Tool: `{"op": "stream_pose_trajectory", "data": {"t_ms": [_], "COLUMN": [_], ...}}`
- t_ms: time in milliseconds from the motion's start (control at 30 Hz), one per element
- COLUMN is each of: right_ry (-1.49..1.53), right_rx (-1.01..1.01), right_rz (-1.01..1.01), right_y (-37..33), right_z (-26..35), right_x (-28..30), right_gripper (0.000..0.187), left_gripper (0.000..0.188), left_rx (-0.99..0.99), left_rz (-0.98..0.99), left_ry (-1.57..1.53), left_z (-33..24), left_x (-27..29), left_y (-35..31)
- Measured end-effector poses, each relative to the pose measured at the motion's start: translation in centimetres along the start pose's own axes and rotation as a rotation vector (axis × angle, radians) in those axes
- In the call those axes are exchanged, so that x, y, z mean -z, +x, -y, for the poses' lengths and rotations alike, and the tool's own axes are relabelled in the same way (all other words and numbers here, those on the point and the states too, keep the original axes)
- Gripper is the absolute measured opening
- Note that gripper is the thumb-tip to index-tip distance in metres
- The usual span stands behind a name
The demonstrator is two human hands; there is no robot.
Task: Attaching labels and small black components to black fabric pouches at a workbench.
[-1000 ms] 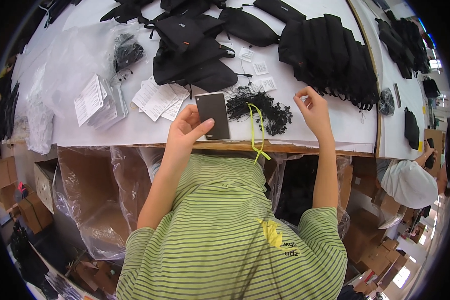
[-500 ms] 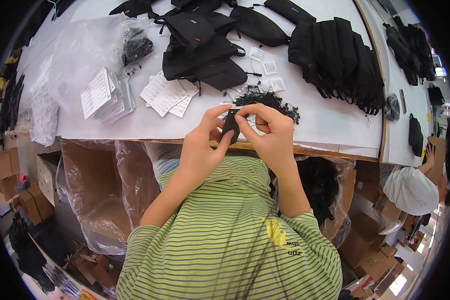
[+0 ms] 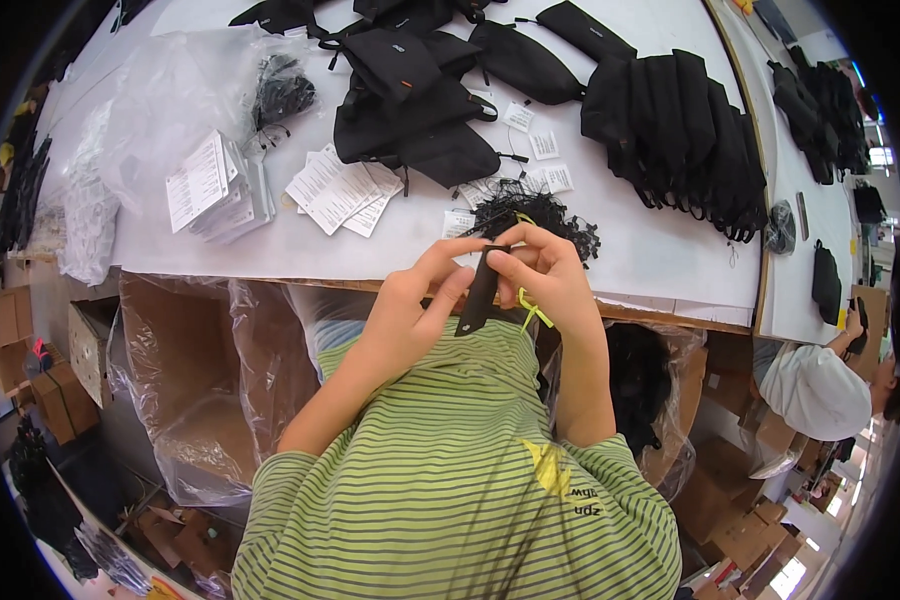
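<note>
A long black hang tag (image 3: 479, 295) with a small hole at its lower end is held up between both hands at the table's near edge. My left hand (image 3: 407, 310) pinches its left side near the top. My right hand (image 3: 557, 285) is closed on the top right corner, thumb against the tag. A bright yellow-green cord (image 3: 536, 308) dangles below the right-hand fingers; whether it is fastened to the tag I cannot tell. Just beyond lies a tangled heap of thin black strings (image 3: 540, 213). Small white labels (image 3: 553, 179) are partly beneath and beside it.
Black zipped pouches (image 3: 415, 115) are piled at the table's middle, and a row of them (image 3: 670, 140) leans at right. Stacks of white printed cards (image 3: 332, 190) and clear plastic bags (image 3: 155, 110) lie left. Plastic-lined cartons (image 3: 185, 370) stand below the edge. Another person (image 3: 815, 385) works at far right.
Both hands have come slightly nearer to me. The black tag has swung round and now hangs lower, more of its length showing. The yellow-green cord now dangles by my right hand.
</note>
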State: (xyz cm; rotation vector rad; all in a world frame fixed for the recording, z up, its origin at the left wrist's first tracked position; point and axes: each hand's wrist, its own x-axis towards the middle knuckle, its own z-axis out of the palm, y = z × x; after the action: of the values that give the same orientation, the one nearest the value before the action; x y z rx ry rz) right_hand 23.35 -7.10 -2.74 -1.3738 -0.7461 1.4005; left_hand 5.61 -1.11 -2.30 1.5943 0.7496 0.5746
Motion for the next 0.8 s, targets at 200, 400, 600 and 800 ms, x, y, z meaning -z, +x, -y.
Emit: {"op": "stream_pose_trajectory", "data": {"t_ms": [200,400,600,800], "right_ry": [0.155,0.133,0.132,-0.004], "right_rx": [-0.085,0.013,0.106,0.246], "right_rz": [0.258,0.148,0.028,-0.321], "right_y": [-0.4,-0.1,0.0,1.1], "right_z": [-1.1,-0.4,-0.2,-0.5], "right_x": [0.3,0.7,0.0,-2.0], "right_gripper": [0.016,0.017,0.016,0.011], "left_gripper": [0.011,0.019,0.025,0.019], "left_rx": [0.056,-0.156,-0.405,-0.363], "left_rz": [0.033,-0.227,-0.522,-0.301], "left_ry": [-0.124,0.116,0.851,0.522], "left_z": [0.5,2.7,5.3,-0.2], "left_x": [-0.2,1.9,8.0,4.6], "left_y": [0.3,5.1,12.3,8.0]}}
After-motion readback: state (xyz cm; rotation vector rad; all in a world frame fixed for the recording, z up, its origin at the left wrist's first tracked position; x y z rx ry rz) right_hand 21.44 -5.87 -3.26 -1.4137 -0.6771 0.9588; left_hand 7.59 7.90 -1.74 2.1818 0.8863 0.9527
